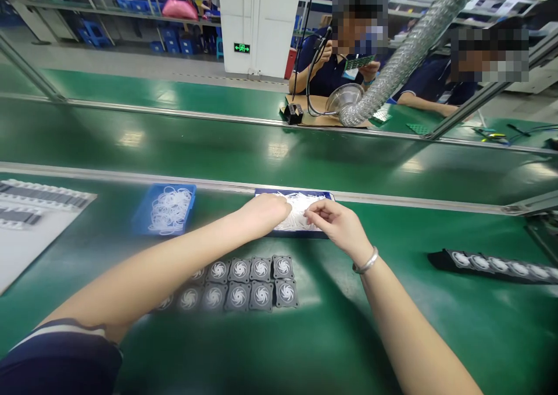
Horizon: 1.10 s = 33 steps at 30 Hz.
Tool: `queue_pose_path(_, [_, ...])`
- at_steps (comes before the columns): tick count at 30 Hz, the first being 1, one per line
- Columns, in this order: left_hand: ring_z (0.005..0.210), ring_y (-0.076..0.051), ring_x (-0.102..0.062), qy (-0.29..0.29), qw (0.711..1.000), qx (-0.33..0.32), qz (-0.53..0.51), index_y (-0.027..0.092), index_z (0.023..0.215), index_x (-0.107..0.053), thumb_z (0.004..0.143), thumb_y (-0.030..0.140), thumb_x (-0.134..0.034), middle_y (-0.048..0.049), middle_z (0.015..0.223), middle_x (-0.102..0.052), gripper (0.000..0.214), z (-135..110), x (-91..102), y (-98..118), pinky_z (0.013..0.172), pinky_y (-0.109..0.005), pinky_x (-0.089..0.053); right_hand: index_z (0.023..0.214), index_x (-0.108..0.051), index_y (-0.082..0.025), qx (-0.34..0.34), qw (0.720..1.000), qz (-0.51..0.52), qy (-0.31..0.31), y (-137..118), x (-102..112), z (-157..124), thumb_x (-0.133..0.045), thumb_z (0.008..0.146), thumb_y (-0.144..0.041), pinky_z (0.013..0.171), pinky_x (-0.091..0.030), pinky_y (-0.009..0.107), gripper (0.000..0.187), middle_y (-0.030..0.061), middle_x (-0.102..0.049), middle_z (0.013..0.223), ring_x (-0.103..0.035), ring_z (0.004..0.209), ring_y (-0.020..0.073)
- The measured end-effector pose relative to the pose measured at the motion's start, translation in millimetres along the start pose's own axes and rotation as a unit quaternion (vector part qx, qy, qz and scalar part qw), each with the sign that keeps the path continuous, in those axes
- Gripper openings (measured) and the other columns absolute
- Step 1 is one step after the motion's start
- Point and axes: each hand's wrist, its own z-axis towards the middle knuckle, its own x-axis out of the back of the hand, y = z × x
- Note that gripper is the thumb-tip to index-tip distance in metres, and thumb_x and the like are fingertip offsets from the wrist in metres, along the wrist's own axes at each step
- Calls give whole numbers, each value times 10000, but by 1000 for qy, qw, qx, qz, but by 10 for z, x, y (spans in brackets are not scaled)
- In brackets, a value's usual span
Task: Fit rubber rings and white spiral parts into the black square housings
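Observation:
A dark blue tray (261, 192) full of thin white strips (298, 212) lies at the far side of the green bench. My left hand (268, 210) reaches over the tray's left part, its fingers curled down and closed; what they hold is hidden. Over the right part, my right hand (335, 219) has thumb and fingertips pinched together close to the strips, and I cannot make out anything between them. In two rows nearer me lie several small square black fans (261, 295) with pale swirled centres. My left forearm covers some of these fans.
Left of the tray stands a blue box (143, 218) with white rings or cords (170, 209). A white board (39, 232) with grey strips lies far left. At right is a row of black fans (501, 265). Two people (333, 64) work beyond the metal frame, near a ribbed silver duct (410, 52).

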Motion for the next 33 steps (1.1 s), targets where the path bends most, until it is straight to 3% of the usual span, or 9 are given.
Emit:
queue_pose_path(3, [756,-208,-650,16,999,27,-11,120,854,-674,919,134,-549,-73,810,-690,142,-278,155,-17,635,-286,-434,1095,-604,-183,-9,997,62,34,-205,-24,-336,-544,946,-349,708,-563,300,231,24,-694,790,-678,716,152])
queue_pose_path(8, [729,-166,-629,98,993,20,-64,145,860,-693,964,264,-540,-33,789,-675,220,-843,295,86,642,-263,-442,1029,-674,-258,57,997,47,6,-565,-224,-894,-609,926,-236,721,-548,260,124,1,-724,872,-682,788,135])
queue_pose_path(14, [799,-161,-648,131,980,20,-151,155,948,-679,988,190,-469,-33,867,-703,217,-1269,251,375,702,-267,-486,1054,-639,-249,96,995,13,36,-611,-424,-1097,-591,930,-164,757,-539,272,159,2,-716,907,-673,837,141])
queue_pose_path(21, [844,-134,-651,117,952,83,-272,212,1026,-657,948,190,-565,8,935,-705,123,-1413,117,637,733,-241,-480,1055,-628,-245,93,995,5,43,-598,-434,-1106,-599,923,-141,771,-519,256,169,-7,-703,916,-654,844,123])
queue_pose_path(33, [831,-163,-656,106,968,64,-218,201,1025,-611,976,210,-504,-7,934,-687,118,-1404,-66,756,720,-273,-489,1035,-617,-243,84,996,1,39,-579,-467,-1102,-601,922,-147,767,-510,253,148,-8,-696,910,-647,831,123])
